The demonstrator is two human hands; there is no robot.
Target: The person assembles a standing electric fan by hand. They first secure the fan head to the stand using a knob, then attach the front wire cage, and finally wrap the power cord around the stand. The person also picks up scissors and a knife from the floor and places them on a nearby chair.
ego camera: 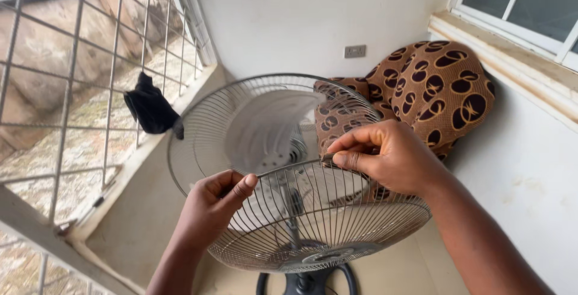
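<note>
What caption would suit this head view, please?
Both hands, left hand and right hand, grip the fan's front grille rim.

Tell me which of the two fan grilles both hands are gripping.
The front grille, tilted open toward the camera; left hand and right hand pinch its rim. The rear grille stays behind the blades.

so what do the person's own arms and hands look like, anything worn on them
Both forearms are bare up to the picture's edge: no sleeves, gloves, watch or bracelets show. The left hand and right hand show no rings, and the visible nails are short and unpainted.
</note>
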